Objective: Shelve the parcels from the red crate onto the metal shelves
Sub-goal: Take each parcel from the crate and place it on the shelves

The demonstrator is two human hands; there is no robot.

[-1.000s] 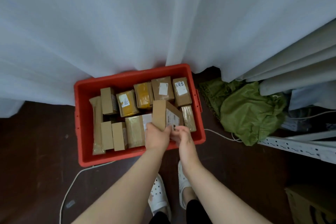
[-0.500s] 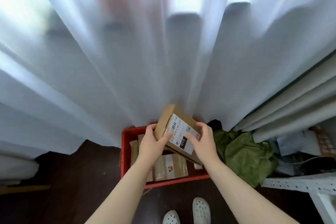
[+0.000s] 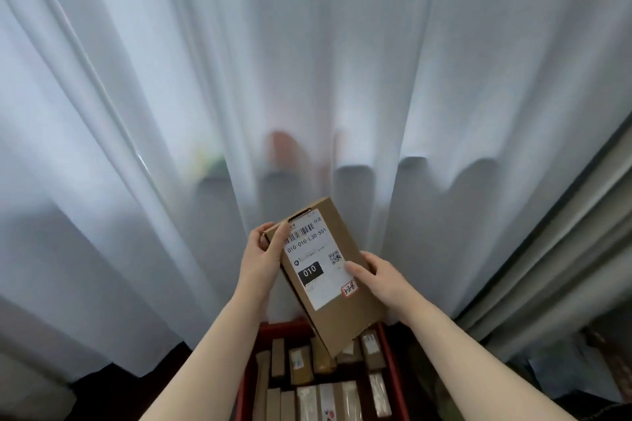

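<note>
Both hands hold one brown cardboard parcel (image 3: 337, 270) up between them, its white shipping label (image 3: 316, 267) facing the camera. The left hand (image 3: 261, 258) curls round the parcel's upper left corner, thumb on the label's edge; the right hand (image 3: 379, 275) grips the right side lower down, thumb pressed on the label. Below the hands and forearms sits the red crate (image 3: 393, 372), with more parcels (image 3: 307, 383) packed inside. Beyond the hands hangs a white curtain (image 3: 307, 79), and to the right of the right hand, a grey curtain (image 3: 564, 267).

floor (image 3: 113, 393) dark | red crate (image 3: 394, 369) on it | parcels (image 3: 301, 366) inside
</note>
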